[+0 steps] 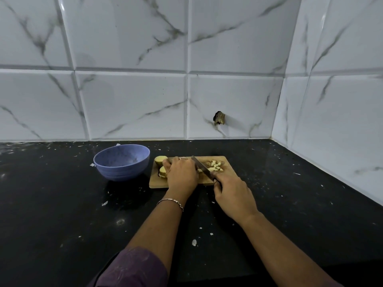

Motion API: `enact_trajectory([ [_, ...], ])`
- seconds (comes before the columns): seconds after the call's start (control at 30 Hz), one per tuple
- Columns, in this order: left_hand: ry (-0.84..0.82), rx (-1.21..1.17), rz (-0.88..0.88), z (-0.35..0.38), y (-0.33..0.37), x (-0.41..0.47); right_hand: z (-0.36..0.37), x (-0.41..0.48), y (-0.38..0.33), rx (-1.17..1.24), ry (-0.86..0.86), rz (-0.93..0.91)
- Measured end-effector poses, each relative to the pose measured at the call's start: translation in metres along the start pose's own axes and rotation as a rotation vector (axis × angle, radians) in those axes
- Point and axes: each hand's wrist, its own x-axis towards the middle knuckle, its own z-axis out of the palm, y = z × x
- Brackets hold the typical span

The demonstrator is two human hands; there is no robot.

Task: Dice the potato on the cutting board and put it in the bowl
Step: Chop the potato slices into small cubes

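Observation:
A wooden cutting board (227, 162) lies on the black counter. Two potato chunks (160, 159) sit at its left end, and several diced pieces (214, 165) lie at its right end. My left hand (181, 172) rests curled over potato at the board's middle; what its fingers hold is mostly hidden. My right hand (232, 195) grips the handle of a knife (202, 166), whose blade slants across the board just right of my left hand. The blue bowl (122, 161) stands left of the board and looks empty.
The black counter (62, 204) is flecked with white specks. White marble-look tiled walls (134, 100) close the back and the right side, meeting in a corner at the far right. A dark hole (219, 118) shows in the back wall.

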Motion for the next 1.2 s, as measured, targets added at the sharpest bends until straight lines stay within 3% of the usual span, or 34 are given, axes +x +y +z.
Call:
enact_trajectory([
  [0.6, -0.034, -0.037, -0.019, 0.001, 0.000, 0.001, 0.008, 0.001, -0.003, -0.121, 0.003, -0.061],
  [1.2, -0.023, -0.054, -0.034, -0.001, 0.001, 0.000, 0.008, 0.001, 0.001, -0.003, 0.003, -0.063],
])
